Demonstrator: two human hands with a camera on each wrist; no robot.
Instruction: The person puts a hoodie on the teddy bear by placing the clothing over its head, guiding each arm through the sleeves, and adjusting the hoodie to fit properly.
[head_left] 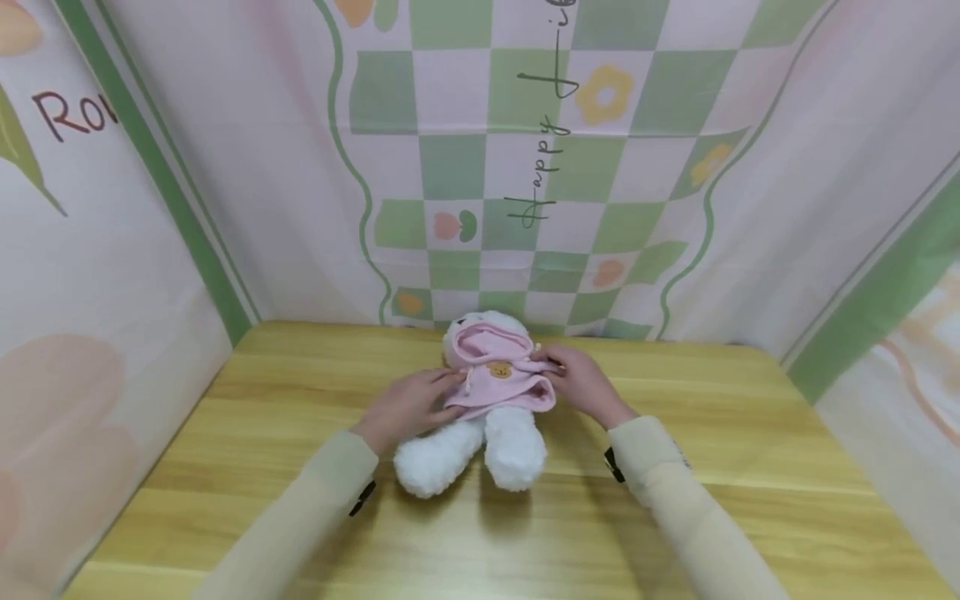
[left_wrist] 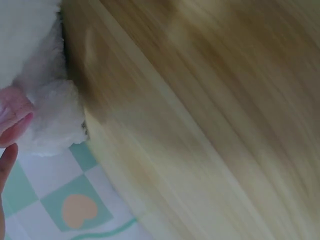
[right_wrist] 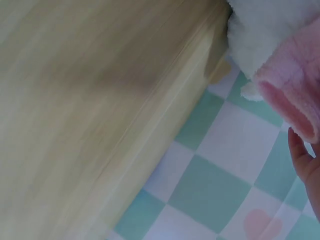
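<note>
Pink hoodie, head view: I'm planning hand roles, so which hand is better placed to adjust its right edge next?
Probably the right hand: its fingers are at that edge of the pink hoodie, while the left hand is opposite.

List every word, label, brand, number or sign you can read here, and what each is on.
"Happy": sideways on the checkered backdrop; the writing after it runs out of frame, too incomplete to read.
"Ro": on the left cloth; the next letter is cut off at the fold.
Brown badge on the pink hoodie: too small to tell any lettering.
</note>
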